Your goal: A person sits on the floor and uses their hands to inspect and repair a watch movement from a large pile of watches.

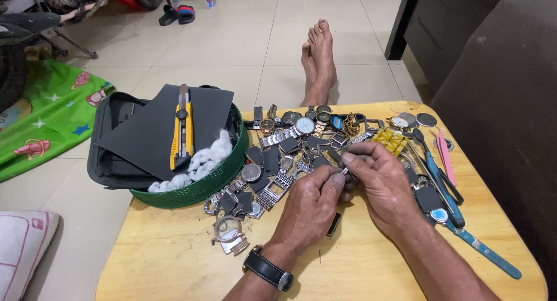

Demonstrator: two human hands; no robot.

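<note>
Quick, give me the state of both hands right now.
Left hand: closed, pinching a small metal part at its fingertips.
Right hand: closed, fingertips pinching the same small metal part from the other side.

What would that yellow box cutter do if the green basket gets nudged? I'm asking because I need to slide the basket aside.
The yellow box cutter lies loose on a tilted dark sheet atop the green basket, so it would probably slide off. It looks rigid and fairly heavy for its size. The white cotton beside it seems too soft to stop it.
</note>
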